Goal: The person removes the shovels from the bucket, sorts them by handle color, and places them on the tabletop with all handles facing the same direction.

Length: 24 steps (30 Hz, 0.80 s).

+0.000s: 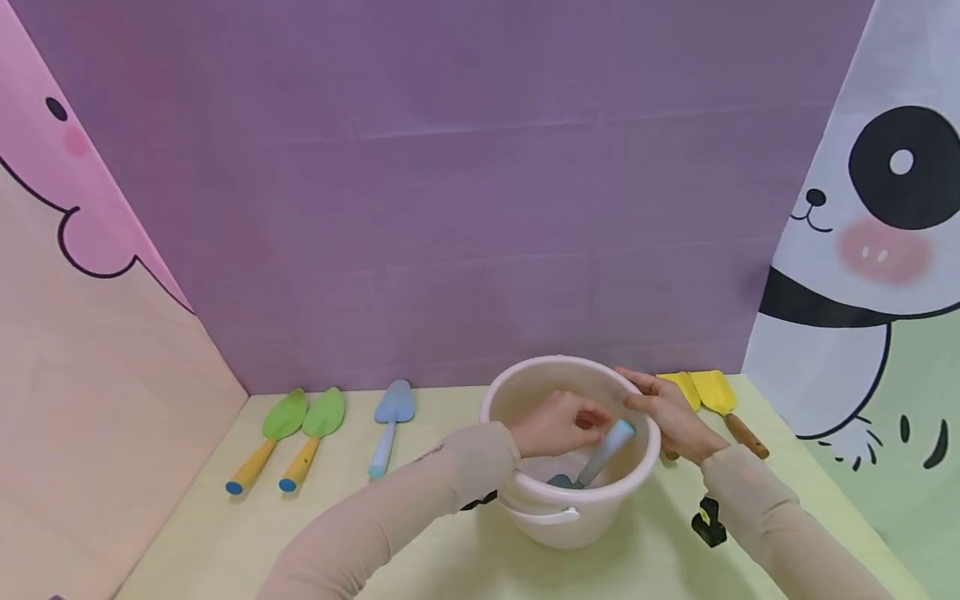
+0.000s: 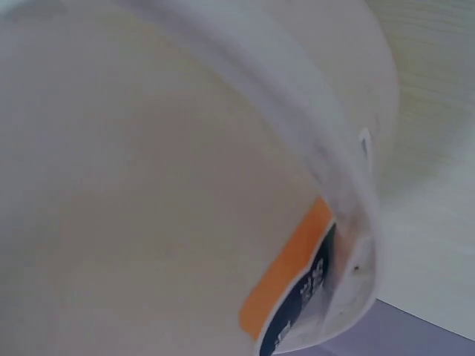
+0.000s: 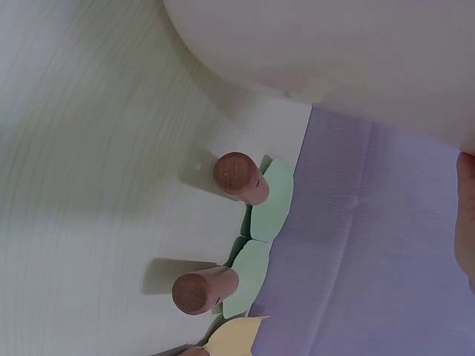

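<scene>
A pale pink bucket [image 1: 600, 518] stands on the table with its white handle hanging down at the front. Inside it leans a trowel [image 1: 604, 455] with a grey-blue grip and dark blue blade. My left hand [image 1: 557, 423] reaches over the rim, its fingers loosely bent close to the top of that grip, with nothing pinched between them. My right hand [image 1: 670, 417] grips the far right rim, thumb inside and fingers outside. The left wrist view shows the bucket's wall with an orange and black label [image 2: 286, 278]. Only a sliver of the right hand [image 3: 465, 215] shows in its wrist view.
Two green trowels [image 1: 324, 412] with yellow handles and a blue trowel [image 1: 395, 402] lie on the left. Yellow shovels [image 1: 712, 392] with brown handles lie on the right. Behind the bucket, the right wrist view shows pale green tools [image 3: 272, 200] with wooden handles. A purple wall [image 1: 450, 208] closes the back.
</scene>
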Each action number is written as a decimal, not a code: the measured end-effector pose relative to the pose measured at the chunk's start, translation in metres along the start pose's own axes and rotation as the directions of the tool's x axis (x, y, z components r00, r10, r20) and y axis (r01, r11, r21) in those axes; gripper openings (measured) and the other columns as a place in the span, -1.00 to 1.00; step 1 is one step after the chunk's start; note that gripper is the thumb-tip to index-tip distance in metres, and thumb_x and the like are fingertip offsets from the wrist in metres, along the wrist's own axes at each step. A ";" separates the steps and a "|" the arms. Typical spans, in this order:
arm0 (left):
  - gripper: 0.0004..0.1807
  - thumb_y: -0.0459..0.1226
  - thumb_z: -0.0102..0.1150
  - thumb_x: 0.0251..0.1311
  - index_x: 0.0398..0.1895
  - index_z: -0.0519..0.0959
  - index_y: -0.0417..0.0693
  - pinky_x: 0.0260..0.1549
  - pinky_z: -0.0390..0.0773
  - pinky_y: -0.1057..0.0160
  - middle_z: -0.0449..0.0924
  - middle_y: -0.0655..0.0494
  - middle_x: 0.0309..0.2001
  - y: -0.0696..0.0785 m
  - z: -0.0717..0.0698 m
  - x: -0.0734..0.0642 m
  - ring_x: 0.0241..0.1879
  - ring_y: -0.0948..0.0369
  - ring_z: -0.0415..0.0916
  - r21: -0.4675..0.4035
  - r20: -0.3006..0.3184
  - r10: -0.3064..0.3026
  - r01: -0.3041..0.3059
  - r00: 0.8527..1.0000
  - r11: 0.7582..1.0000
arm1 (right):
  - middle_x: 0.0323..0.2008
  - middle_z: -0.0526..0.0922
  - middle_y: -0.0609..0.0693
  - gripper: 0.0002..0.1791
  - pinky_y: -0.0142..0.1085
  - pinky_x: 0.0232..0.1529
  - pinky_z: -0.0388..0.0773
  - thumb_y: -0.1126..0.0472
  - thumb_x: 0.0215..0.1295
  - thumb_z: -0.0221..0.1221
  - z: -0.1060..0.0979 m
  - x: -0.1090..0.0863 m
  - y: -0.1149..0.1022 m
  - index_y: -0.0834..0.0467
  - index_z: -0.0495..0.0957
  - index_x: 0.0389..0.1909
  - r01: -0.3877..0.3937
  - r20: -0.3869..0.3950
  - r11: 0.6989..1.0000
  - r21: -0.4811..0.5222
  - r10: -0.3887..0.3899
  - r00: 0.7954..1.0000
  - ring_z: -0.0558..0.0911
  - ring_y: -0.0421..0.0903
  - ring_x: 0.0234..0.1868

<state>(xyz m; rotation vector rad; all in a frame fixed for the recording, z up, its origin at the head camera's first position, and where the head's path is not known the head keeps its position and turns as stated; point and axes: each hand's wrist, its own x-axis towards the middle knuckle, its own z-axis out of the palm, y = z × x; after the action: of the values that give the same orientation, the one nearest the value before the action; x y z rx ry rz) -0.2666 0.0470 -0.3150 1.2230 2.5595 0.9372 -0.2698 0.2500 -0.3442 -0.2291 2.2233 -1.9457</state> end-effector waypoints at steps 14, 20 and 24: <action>-0.47 -0.33 0.09 0.18 0.26 0.34 -0.09 0.09 0.38 0.46 0.40 0.09 0.22 -0.008 0.009 0.007 0.19 0.24 0.36 -0.190 0.209 -0.095 0.136 0.973 0.972 | 0.32 0.16 0.29 -0.37 -0.26 0.02 0.51 0.32 0.27 -0.06 0.000 0.003 0.000 0.24 0.06 0.37 -0.008 -0.001 1.000 -0.012 0.008 1.000 0.39 0.04 0.18; -0.55 -0.40 0.08 0.18 0.18 0.40 -0.23 -0.04 0.48 0.47 0.50 0.00 0.12 -0.008 0.015 0.009 0.10 0.23 0.46 -0.301 0.226 -0.117 0.184 0.967 0.936 | 0.32 0.16 0.29 -0.37 -0.23 0.01 0.52 0.32 0.27 -0.06 -0.001 -0.001 0.001 0.24 0.07 0.37 -0.018 -0.014 1.000 -0.022 0.018 1.000 0.37 0.10 0.19; -0.61 -0.41 0.12 0.15 0.09 0.48 -0.22 -0.14 0.50 0.51 0.59 0.04 0.01 -0.008 0.016 0.008 -0.02 0.29 0.54 -0.323 0.222 -0.107 0.176 0.969 0.930 | 0.32 0.18 0.29 -0.37 -0.22 0.04 0.50 0.33 0.25 -0.05 0.000 0.000 0.001 0.26 0.07 0.37 -0.009 -0.022 1.000 -0.021 0.009 1.000 0.38 0.07 0.18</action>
<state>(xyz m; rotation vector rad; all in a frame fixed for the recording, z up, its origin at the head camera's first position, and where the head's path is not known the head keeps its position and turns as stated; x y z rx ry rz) -0.2710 0.0571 -0.3309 0.9653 2.1802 1.1040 -0.2700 0.2504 -0.3456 -0.2016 2.2554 -1.9300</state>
